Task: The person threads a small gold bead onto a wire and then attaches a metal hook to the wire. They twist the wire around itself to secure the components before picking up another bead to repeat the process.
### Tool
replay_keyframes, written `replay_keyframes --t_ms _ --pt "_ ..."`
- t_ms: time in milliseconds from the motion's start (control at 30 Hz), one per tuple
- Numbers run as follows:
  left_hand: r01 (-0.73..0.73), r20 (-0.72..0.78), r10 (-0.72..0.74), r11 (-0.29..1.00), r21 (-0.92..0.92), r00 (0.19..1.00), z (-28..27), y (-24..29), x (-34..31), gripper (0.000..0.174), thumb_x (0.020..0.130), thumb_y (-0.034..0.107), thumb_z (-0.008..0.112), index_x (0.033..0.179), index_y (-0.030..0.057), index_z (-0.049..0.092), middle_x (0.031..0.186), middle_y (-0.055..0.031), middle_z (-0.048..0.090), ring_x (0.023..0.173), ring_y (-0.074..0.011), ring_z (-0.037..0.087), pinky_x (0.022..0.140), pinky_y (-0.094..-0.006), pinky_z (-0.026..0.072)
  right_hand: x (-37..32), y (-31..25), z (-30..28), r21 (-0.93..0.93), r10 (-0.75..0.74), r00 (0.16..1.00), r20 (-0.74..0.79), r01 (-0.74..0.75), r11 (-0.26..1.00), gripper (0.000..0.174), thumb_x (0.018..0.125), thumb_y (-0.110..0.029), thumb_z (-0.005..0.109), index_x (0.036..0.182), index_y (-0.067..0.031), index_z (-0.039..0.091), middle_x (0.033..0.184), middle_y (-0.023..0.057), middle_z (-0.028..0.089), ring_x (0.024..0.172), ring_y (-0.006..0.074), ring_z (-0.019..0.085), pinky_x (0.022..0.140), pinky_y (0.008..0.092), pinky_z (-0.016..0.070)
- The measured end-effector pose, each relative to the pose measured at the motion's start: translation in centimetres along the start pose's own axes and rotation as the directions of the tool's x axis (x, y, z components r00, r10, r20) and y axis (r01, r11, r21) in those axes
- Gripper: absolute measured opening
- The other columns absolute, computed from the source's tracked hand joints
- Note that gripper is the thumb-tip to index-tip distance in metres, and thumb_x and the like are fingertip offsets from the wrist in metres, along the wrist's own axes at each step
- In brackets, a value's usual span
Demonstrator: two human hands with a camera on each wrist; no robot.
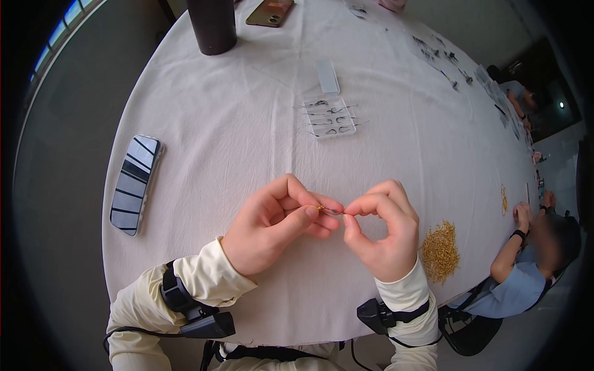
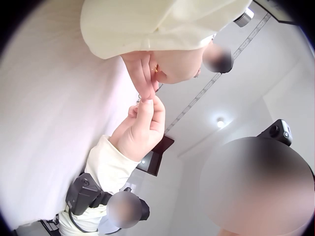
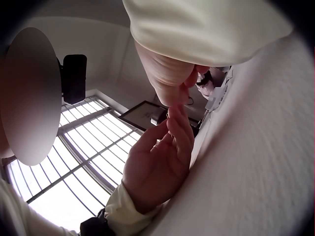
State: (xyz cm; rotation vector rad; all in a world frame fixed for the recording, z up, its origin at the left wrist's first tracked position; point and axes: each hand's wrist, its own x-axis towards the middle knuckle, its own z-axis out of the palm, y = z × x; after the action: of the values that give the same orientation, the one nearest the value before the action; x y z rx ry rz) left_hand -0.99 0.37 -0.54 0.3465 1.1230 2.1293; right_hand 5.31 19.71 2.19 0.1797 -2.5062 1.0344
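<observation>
Above the white tablecloth, my left hand [image 1: 269,229] pinches a small gold piece [image 1: 320,208] between thumb and index finger. A thin dark item [image 1: 332,211] extends from it toward my right hand [image 1: 387,232], whose thumb and index finger pinch its far end. The fingertips of both hands nearly meet. In the left wrist view the gold piece [image 2: 156,69] shows between the fingers of my left hand [image 2: 142,73], with my right hand [image 2: 140,132] below. From the right wrist, my left hand [image 3: 160,167] is seen palm-on; my right hand [image 3: 167,76] hides most of the item.
A pile of gold pieces [image 1: 440,252] lies right of my right hand. Beyond the hands sits a clear compartment box [image 1: 330,117] of dark hooks, with a pale lid [image 1: 327,76]. A phone [image 1: 135,184] lies left; a dark cup [image 1: 212,28] stands farther back. A person [image 1: 523,278] sits right.
</observation>
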Motion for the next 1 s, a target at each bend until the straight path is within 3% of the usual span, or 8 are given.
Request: replay_keyframes --t_ms 333,667,833,1000 --pt "-0.006 -0.008 0.006 0.999 0.034 1.000 -0.4 0.0 0.0 0.006 0.103 0.006 0.054 0.104 0.0011 0.053 0.106 -0.0124 0.068 0.096 -0.0157 0.067 0.085 -0.0308 0.0560 0.0 0.1 0.0 -0.041 -0.012 1.000 -0.021 0.012 0.999 0.017 0.069 0.003 0.076 0.079 -0.0070 0.066 0.082 0.0031 0.057 0.078 0.0216 0.056 0.066 0.0331 0.0467" --pt "-0.011 -0.025 0.014 0.995 0.098 1.000 0.1 0.1 -0.2 0.006 0.103 0.009 0.055 0.103 0.0035 0.055 0.100 -0.0093 0.066 0.086 -0.0132 0.063 0.077 -0.0284 0.0529 0.2 0.4 -0.4 -0.087 -0.017 0.997 -0.080 0.010 0.996 0.018 0.068 0.004 0.075 0.080 -0.0067 0.066 0.082 0.0031 0.056 0.078 0.0214 0.055 0.066 0.0335 0.0460" --pt "-0.045 -0.024 0.052 0.973 0.226 0.998 0.3 0.2 -0.3 0.010 0.103 0.015 0.058 0.104 0.0049 0.057 0.088 0.0011 0.057 0.074 -0.0068 0.052 0.067 -0.0228 0.0437 0.3 0.4 -0.8 -0.106 -0.034 0.994 -0.108 0.022 0.994 0.019 0.067 0.003 0.075 0.080 -0.0067 0.066 0.082 0.0032 0.056 0.078 0.0216 0.055 0.066 0.0335 0.0457" --pt "-0.027 -0.048 0.041 0.964 0.265 0.998 0.7 0.3 -0.4 0.013 0.102 0.018 0.061 0.101 0.0055 0.059 0.087 0.0030 0.057 0.072 -0.0040 0.047 0.065 -0.0210 0.0397 0.3 0.5 -1.1 -0.140 -0.062 0.989 -0.135 0.043 0.989 0.020 0.067 0.004 0.075 0.081 -0.0067 0.066 0.082 0.0036 0.056 0.077 0.0221 0.055 0.066 0.0337 0.0455"
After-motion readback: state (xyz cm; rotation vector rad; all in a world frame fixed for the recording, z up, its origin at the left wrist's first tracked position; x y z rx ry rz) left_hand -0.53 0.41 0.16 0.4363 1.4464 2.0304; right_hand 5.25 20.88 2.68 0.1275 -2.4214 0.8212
